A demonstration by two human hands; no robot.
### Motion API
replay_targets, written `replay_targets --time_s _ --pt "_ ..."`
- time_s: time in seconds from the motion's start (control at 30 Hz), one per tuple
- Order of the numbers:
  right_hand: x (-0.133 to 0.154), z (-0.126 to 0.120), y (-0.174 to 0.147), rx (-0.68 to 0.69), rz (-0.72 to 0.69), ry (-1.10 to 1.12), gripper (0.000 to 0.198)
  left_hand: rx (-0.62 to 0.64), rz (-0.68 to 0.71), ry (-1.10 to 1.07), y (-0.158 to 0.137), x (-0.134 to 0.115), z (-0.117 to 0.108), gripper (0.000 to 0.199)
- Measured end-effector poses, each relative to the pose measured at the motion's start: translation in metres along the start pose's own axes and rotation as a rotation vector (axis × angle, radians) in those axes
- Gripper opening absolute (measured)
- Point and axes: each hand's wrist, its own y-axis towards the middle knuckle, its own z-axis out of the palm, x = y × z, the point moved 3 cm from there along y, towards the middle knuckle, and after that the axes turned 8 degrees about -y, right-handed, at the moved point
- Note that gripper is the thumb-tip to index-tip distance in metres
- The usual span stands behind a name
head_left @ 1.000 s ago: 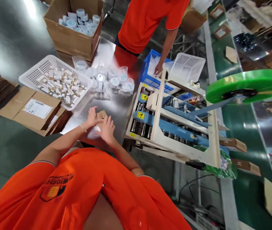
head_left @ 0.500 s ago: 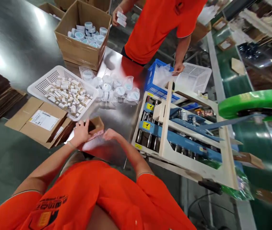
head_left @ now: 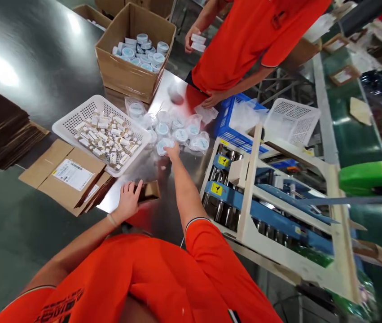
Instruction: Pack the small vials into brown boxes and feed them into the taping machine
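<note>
My right hand (head_left: 173,152) reaches out over the steel table, its fingertips closed at the edge of a round white jar in a clear bag (head_left: 164,146). Several more bagged jars (head_left: 180,134) lie just beyond it. Close to my body, my left hand (head_left: 129,200) has its fingers spread beside a small open cardboard box (head_left: 151,190); its thumb is hidden. The hand partly covers this box. Left of the jars stands a white perforated basket (head_left: 63,127) full of small labelled vials (head_left: 105,134).
Flattened cartons (head_left: 46,172) lie at the table's left edge. A large carton of jars (head_left: 123,76) stands at the back. A co-worker (head_left: 231,49) is opposite, one hand near a blue crate (head_left: 222,121). To the right is a roller machine (head_left: 244,193).
My right hand has moved from beside the small box out to the bagged jars. The co-worker's hand has shifted from the crate to a clear bag beside the jars. The view has shifted slightly.
</note>
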Motion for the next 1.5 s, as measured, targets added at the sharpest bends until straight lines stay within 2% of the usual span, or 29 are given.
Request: replay_targets --time_s 0.1,0.2,0.23,0.3,0.37,0.4,0.5,0.6,0.67,0.73,0.8,0.87,0.93,1.0,1.03,1.1,1.17,1.23,1.27,1.33,1.43,1.5 --pt "-0.032 -0.032 -0.047 -0.094 -0.132 -0.024 0.061 -0.041 0.050 -0.106 0.009 0.004 0.005 0.107" --pt "-0.053 -0.058 -0.132 -0.210 -0.484 -0.083 0.056 -0.077 0.113 -0.260 0.022 0.008 0.012 0.118" --pt "-0.058 -0.062 -0.165 -0.190 -0.597 -0.115 0.053 -0.087 0.124 -0.311 0.026 0.009 0.014 0.120" --pt "-0.063 -0.063 -0.226 -0.061 -0.773 -0.179 0.052 -0.107 0.124 -0.394 0.034 0.012 0.019 0.122" --pt "-0.062 -0.058 -0.266 0.105 -0.847 -0.224 0.055 -0.118 0.132 -0.443 0.039 0.013 0.023 0.117" --pt "-0.059 -0.054 -0.275 0.178 -0.847 -0.237 0.058 -0.115 0.148 -0.456 0.041 0.013 0.024 0.115" --pt "-0.039 -0.034 -0.262 0.394 -0.799 -0.265 0.065 -0.104 0.203 -0.465 0.044 0.010 0.026 0.114" --pt "-0.011 -0.010 -0.228 0.735 -0.838 -0.378 0.053 -0.102 0.239 -0.413 0.045 0.006 0.023 0.109" --pt "0.005 -0.001 -0.213 0.905 -0.883 -0.473 0.037 -0.074 0.280 -0.349 0.043 0.002 0.021 0.090" --pt "0.015 -0.003 -0.199 0.978 -0.908 -0.551 0.024 -0.027 0.324 -0.297 0.040 -0.002 0.017 0.066" --pt "0.025 -0.012 -0.182 1.024 -0.921 -0.622 0.016 0.020 0.361 -0.269 0.038 -0.006 0.013 0.050" --pt "0.045 -0.021 -0.154 0.948 -0.889 -0.667 0.015 0.066 0.383 -0.251 0.036 -0.010 0.009 0.043" --pt "0.083 -0.020 -0.120 0.689 -0.814 -0.628 0.020 0.115 0.388 -0.241 0.035 -0.014 0.007 0.040" --pt "0.127 -0.006 -0.094 0.433 -0.731 -0.546 0.034 0.163 0.382 -0.244 0.036 -0.017 0.008 0.038" --pt "0.147 0.008 -0.086 0.392 -0.696 -0.527 0.041 0.181 0.375 -0.249 0.036 -0.018 0.009 0.037" --pt "0.177 0.040 -0.080 0.404 -0.639 -0.522 0.054 0.217 0.354 -0.256 0.039 -0.021 0.014 0.034" --pt "0.195 0.067 -0.082 0.444 -0.598 -0.543 0.058 0.237 0.322 -0.253 0.042 -0.022 0.019 0.027" --pt "0.200 0.076 -0.088 0.458 -0.584 -0.555 0.053 0.238 0.300 -0.240 0.044 -0.023 0.022 0.024" --pt "0.198 0.072 -0.091 0.452 -0.583 -0.557 0.049 0.233 0.294 -0.229 0.044 -0.023 0.023 0.025" --pt "0.186 0.045 -0.098 0.398 -0.592 -0.544 0.041 0.221 0.286 -0.203 0.042 -0.023 0.021 0.028" --pt "0.140 -0.029 -0.118 0.257 -0.629 -0.497 0.039 0.198 0.286 -0.150 0.039 -0.022 0.017 0.030" --pt "0.094 -0.076 -0.144 0.255 -0.678 -0.483 0.036 0.182 0.298 -0.105 0.040 -0.023 0.016 0.030"
